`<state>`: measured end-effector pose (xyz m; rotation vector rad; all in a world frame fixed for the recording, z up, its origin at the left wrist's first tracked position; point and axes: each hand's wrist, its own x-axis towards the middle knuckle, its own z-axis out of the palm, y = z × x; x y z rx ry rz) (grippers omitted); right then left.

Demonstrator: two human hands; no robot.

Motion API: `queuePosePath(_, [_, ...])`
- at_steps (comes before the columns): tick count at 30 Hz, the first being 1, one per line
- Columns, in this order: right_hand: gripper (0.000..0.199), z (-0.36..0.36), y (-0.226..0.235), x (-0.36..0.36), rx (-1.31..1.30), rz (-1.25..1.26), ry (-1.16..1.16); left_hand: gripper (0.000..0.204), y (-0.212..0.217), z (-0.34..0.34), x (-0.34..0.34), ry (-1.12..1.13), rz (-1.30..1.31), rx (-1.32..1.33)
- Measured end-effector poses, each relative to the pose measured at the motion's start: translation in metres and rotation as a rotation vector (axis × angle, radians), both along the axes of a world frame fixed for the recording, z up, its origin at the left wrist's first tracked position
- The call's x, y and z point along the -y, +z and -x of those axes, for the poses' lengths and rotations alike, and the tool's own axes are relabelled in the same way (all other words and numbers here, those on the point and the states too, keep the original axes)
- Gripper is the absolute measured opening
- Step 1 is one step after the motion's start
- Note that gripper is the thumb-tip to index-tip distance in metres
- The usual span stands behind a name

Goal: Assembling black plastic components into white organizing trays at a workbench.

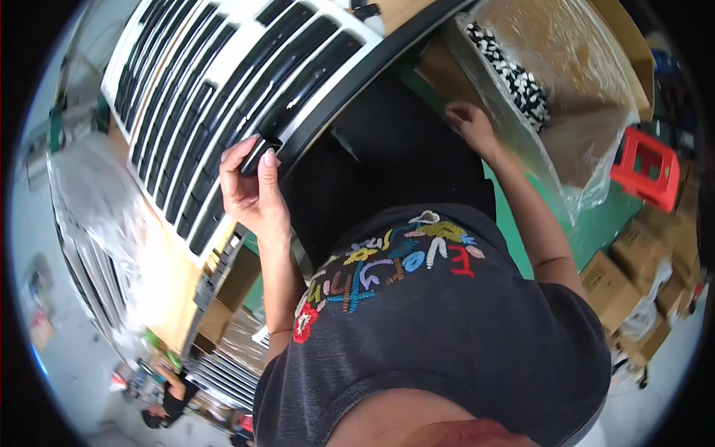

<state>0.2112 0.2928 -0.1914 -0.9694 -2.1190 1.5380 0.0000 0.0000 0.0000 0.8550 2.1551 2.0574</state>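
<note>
My left hand [257, 201] pinches the end of a glossy black tube [262, 152] between thumb and fingers, at the near edge of the table. The tube's open end points up toward me. Beside it, rows of similar black tubes [283, 63] lie in a white rack [216, 71]. My right hand [474, 128] hangs low to the right, by the side of a plastic-lined carton [488, 86]. Its fingers are curled together, and what they hold, if anything, is hidden. Inside the carton lie many small black-and-white parts [514, 78].
A dark edge strip [328, 115] runs along the table between rack and lap. At the right stand a red plastic stool [646, 170] and several cardboard boxes [614, 290]. Plastic-wrapped tubes [93, 268] lie at the left. Another person [175, 391] works at the far lower left.
</note>
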Motion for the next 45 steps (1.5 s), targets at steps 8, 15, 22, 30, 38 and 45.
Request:
queuePosePath(8, [0.028,-0.057,-0.135,0.036,0.573,0.135,-0.065,0.019,0.013,-0.015,-0.026,-0.170,0.395,-0.281])
queuePosePath(15, [0.022,0.062,-0.202,0.006,0.637,-0.153,0.118,0.022,-0.011,-0.020,-0.014,-0.048,0.352,-0.155])
queuePosePath(22, [0.019,0.141,-0.240,0.000,0.584,-0.017,0.161,0.025,-0.001,-0.022,-0.012,0.155,0.429,-0.127])
queuePosePath(30, [0.036,0.258,-0.213,-0.059,0.288,-0.448,0.063,0.016,0.002,-0.013,-0.014,0.112,0.591,-0.463])
queuePosePath(38, [0.032,0.541,-0.119,-0.044,-0.161,-0.572,0.409,0.023,0.004,-0.016,-0.004,0.138,0.726,-0.529])
queuePosePath(45, [0.031,0.592,-0.189,0.053,-0.294,-0.349,0.535,0.035,0.002,-0.023,-0.001,0.189,0.825,-0.467])
